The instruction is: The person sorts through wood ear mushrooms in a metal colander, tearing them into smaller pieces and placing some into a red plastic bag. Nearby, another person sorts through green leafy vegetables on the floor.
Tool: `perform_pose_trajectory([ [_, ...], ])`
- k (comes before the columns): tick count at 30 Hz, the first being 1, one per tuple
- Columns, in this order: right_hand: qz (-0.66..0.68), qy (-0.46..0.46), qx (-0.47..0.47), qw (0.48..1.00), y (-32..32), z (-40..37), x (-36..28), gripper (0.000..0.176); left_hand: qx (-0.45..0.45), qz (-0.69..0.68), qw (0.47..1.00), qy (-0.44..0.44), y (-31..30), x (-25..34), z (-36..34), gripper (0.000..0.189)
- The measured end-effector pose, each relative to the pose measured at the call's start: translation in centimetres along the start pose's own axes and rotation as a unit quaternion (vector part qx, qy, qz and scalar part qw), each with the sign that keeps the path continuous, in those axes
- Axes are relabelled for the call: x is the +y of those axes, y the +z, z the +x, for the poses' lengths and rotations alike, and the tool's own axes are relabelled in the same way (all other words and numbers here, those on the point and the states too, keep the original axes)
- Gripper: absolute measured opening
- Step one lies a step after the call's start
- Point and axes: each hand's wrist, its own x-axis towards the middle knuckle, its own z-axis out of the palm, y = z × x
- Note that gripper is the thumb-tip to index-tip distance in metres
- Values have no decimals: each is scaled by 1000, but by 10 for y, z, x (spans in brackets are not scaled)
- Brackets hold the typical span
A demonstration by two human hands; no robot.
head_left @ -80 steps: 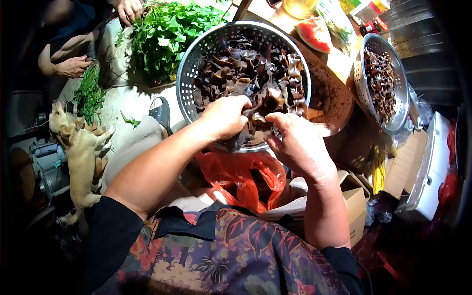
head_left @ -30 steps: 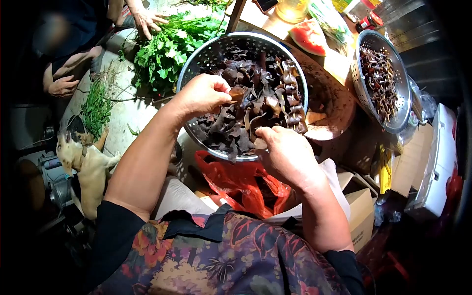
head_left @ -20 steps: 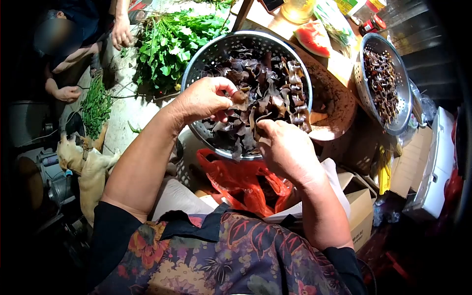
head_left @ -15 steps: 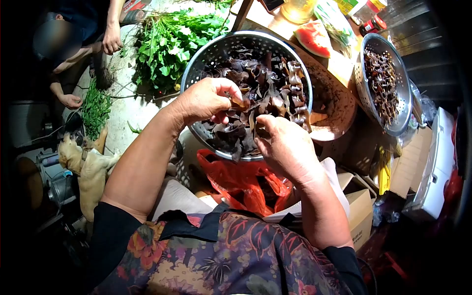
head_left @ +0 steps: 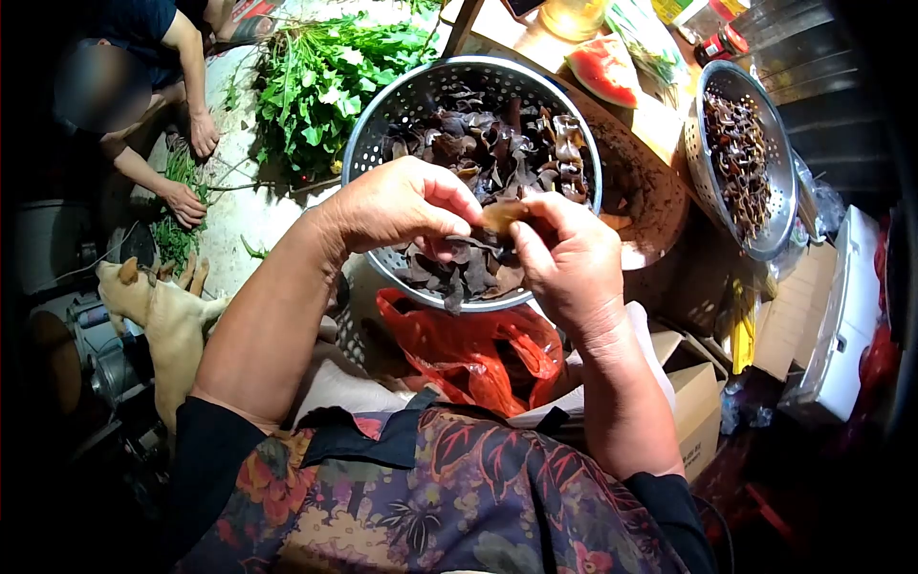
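A metal colander (head_left: 359,143) in front of me holds a heap of dark wood ear mushrooms (head_left: 478,143), with a row of pieces lined up along its right side. Above the heap, a brownish wood ear piece (head_left: 501,216) is pinched between both hands. My left hand (head_left: 406,203) grips its left edge with thumb and fingers. On the other edge, my right hand (head_left: 572,251) pinches with thumb and forefinger. The hands hide part of the heap below them.
A second colander (head_left: 696,143) of wood ear stands at right, near a watermelon slice (head_left: 604,72). Leafy greens (head_left: 320,96) lie at upper left, where another person's hands touch stems. A red plastic bag (head_left: 449,349) hangs below the colander; a dog (head_left: 163,320) lies left.
My right hand has risen and moved right, and the wood ear piece now shows between both hands. The other person's hands have moved down and onto the greens.
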Motion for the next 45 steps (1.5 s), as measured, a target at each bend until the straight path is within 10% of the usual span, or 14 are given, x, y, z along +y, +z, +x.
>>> perform_pose_trajectory([
  [8, 368, 185, -84, 907, -8, 4, 5, 11, 19, 238, 969, 57, -5, -11, 9, 18],
  [13, 406, 214, -96, 884, -13, 5, -3, 9, -66, -22, 995, 65, 3, 1, 0, 30],
  [34, 495, 207, -17, 844, 0, 3, 0, 14, -29, -163, 980, 115, 26, -6, 8, 16],
  [40, 585, 182, 40, 789, -8, 7, 0, 20, 12, 6, 999, 43, 7, -15, 11, 8],
  [45, 407, 156, -76, 897, -2, 3, -4, 39, 214, 405, 888, 34, -39, -28, 20, 21],
])
